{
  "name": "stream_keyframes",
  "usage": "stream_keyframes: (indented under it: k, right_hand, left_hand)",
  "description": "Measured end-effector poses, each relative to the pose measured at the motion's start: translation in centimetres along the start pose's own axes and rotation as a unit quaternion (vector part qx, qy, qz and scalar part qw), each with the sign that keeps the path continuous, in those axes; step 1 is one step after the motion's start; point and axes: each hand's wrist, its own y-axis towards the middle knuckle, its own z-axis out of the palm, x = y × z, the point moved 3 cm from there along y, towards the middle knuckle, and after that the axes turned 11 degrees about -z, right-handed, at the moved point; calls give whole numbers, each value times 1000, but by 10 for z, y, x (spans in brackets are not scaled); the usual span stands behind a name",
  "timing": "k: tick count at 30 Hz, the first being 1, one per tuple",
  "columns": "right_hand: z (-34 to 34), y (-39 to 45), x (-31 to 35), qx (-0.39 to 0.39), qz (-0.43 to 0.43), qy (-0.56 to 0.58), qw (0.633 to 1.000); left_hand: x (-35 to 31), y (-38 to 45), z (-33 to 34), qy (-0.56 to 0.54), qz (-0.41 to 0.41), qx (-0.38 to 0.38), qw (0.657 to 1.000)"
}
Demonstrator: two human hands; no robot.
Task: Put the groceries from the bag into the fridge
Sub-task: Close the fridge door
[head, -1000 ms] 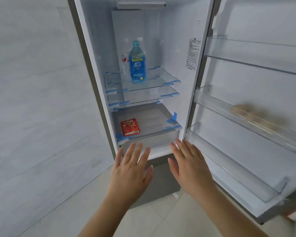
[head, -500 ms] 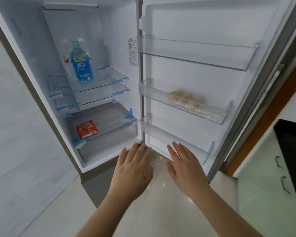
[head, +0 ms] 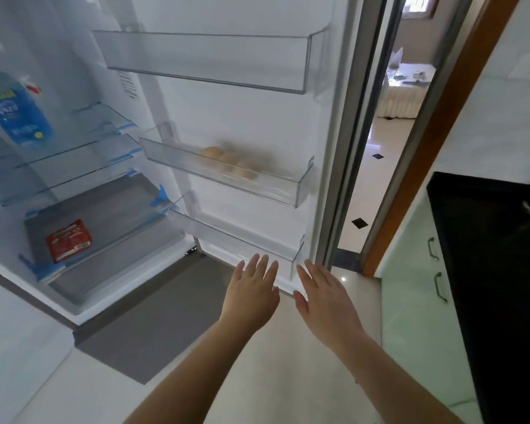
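- The fridge [head: 74,304] stood wide open, and the person faced mostly its door [head: 257,117] instead of the shelves.
- Both hands were empty: the left hand [head: 251,292] and the right hand [head: 326,296] hovered side by side in front of the lowest door bin [head: 239,240], palms down, fingers spread flat, pinching nothing. They looked near the bin's front lip, but whether they touched it couldn't be told.
- Stuff already put away, by the look of it: a blue bottle [head: 16,114] upright on a glass shelf [head: 83,148], a red packet [head: 68,240] lying flat on the grey cover of the bottom level, and a few eggs [head: 230,162] in the middle door bin [head: 227,175]. The eggs were blurry, so no exact count.
- The top door bin [head: 208,59] held nothing.
- The bag itself was nowhere in view, so how much was left in it couldn't be judged.
- Best guess: partway or near the end. With both hands free, the person was between items, and the door not yet closed.
- A dark surface [head: 487,255] sat off to the right.
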Motion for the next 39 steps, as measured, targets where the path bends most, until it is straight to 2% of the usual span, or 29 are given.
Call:
stream_keyframes:
  k: [5, 10, 17, 25, 32, 39]
  right_hand:
    - [23, -4, -28, 37, -7, 19, 999]
    - [33, -3, -43, 37, -22, 39, 998]
    - [28, -2, -40, -2, -65, 46, 997]
    - [-16, -3, -36, -85, -94, 63, 990]
    - [-44, 1, -13, -120, -89, 35, 988]
    - [-53, -5, 52, -141, -94, 35, 985]
  left_hand:
    - [-29, 24, 21, -8, -7, 21, 1000]
    - [-38, 35, 32, -37, -20, 32, 999]
    - [-35, 30, 31, -89, -46, 9, 995]
    - [-14, 5, 29, -95, -66, -13, 993]
    - [22, -35, 32, -126, -84, -3, 988]
    - [69, -82, 34, -128, -97, 15, 987]
